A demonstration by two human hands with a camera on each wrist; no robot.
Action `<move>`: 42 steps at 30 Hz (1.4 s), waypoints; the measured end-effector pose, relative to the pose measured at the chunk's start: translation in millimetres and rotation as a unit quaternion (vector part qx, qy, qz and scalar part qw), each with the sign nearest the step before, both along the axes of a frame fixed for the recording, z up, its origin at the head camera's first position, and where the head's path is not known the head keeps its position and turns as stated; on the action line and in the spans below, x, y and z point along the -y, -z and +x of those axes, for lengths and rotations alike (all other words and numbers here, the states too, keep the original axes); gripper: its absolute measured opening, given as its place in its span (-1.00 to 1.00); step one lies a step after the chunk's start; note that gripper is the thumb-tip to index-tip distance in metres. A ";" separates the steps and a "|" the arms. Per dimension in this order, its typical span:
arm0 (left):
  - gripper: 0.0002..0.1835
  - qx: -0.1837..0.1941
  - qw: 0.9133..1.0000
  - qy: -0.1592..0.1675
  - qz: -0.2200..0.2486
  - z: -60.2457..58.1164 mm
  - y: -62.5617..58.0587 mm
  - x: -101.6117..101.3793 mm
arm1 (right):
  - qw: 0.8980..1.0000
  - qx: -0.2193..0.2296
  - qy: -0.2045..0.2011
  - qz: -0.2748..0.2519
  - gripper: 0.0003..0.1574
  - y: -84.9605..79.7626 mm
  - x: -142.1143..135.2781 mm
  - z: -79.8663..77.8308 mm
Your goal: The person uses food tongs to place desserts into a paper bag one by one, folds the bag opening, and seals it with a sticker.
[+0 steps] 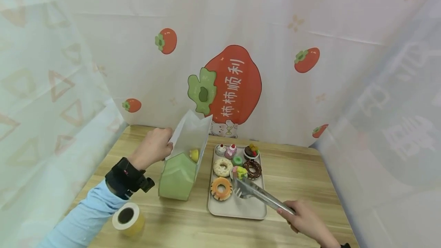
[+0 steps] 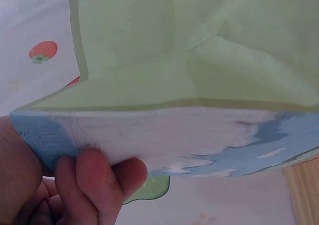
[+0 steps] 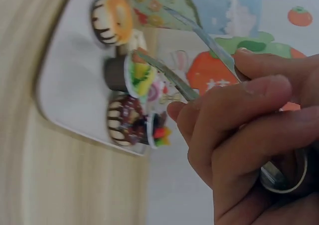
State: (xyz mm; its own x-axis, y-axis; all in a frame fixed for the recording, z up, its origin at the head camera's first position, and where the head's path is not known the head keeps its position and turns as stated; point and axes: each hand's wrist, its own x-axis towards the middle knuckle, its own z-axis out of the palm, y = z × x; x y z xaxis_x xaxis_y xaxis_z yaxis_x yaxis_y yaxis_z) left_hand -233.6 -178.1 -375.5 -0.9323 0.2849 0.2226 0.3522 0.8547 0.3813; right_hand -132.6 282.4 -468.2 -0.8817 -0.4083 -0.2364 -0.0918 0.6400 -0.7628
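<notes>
My left hand (image 1: 155,144) grips the upper side of a green paper bag (image 1: 177,177), fingers curled over its edge in the left wrist view. The bag stands with its mouth up, and a small yellow item (image 1: 194,155) shows inside. In my right hand (image 1: 304,217) I hold metal tongs (image 1: 267,197), their arms spread apart. Their tips are at a small dessert cup (image 3: 115,74) with yellow and pink topping; whether they touch it I cannot tell. The cup sits on a pale tray (image 1: 241,209).
Around the cup lie an orange-glazed donut (image 1: 216,190), a cream donut (image 1: 218,167), a chocolate donut (image 1: 257,171), a fruit-topped cup (image 1: 251,152) and small cakes (image 1: 231,151). A tape roll (image 1: 136,227) stands at the front left. Printed cloth (image 1: 275,98) hangs behind the wooden table (image 1: 293,171).
</notes>
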 end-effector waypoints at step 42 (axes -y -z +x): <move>-0.86 -0.016 1.000 0.004 -0.003 -4.1 4.1 5.9 | 0.960 0.184 0.137 -0.161 -0.53 91.6 54.7 16.8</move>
